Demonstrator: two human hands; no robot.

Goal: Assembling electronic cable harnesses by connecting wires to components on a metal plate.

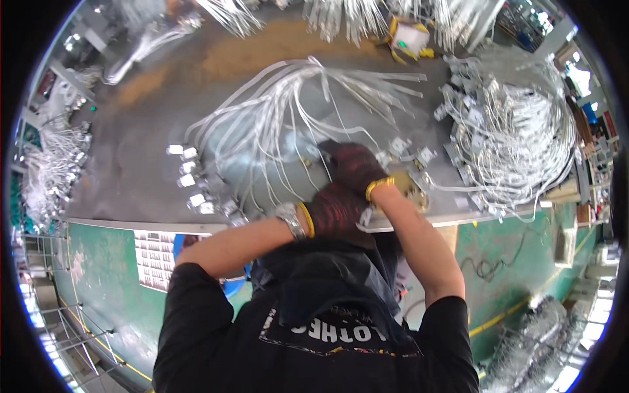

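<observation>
Both hands wear dark gloves with red patches and yellow cuffs, close together at the table's front edge. My right hand (357, 165) is closed, knuckles up, beside a thin white strand; what its fingers hold is hidden. Just below and left of it, my left hand (335, 211) is curled closed, its grip also out of sight. A bundle of whitish, translucent cables (282, 98) fans out on the table in front of them. Small silvery end pieces (188, 167) lie at its left side. More metal pieces (426, 156) with thin leads sit right of my right hand.
A large heap of coiled white cables (524, 131) covers the table's right side. Other bundles (344, 16) line the far edge, near a yellow-and-white object (409, 38). Cables (56, 164) pile up at the left. Below the grey table (144, 190) is a green floor (98, 262).
</observation>
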